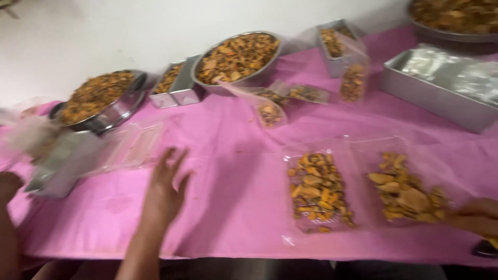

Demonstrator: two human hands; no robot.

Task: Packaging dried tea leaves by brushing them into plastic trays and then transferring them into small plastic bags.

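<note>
My left hand (167,179) hovers over the pink tablecloth (233,155) with its fingers spread and nothing in it. It is just right of a stack of empty clear plastic bags (132,148). At the lower right edge, my right hand (477,218) touches the right corner of a clear bag of orange-brown snack mix (407,192); blur hides whether it grips the bag. A second filled clear bag (319,189) lies flat just left of that one.
Two steel bowls of snack mix (101,98) (238,57), small steel tins (176,83) (337,46), partly filled bags (270,111) and a long steel tray (436,93) line the back. Another person's arm (8,207) is at the far left.
</note>
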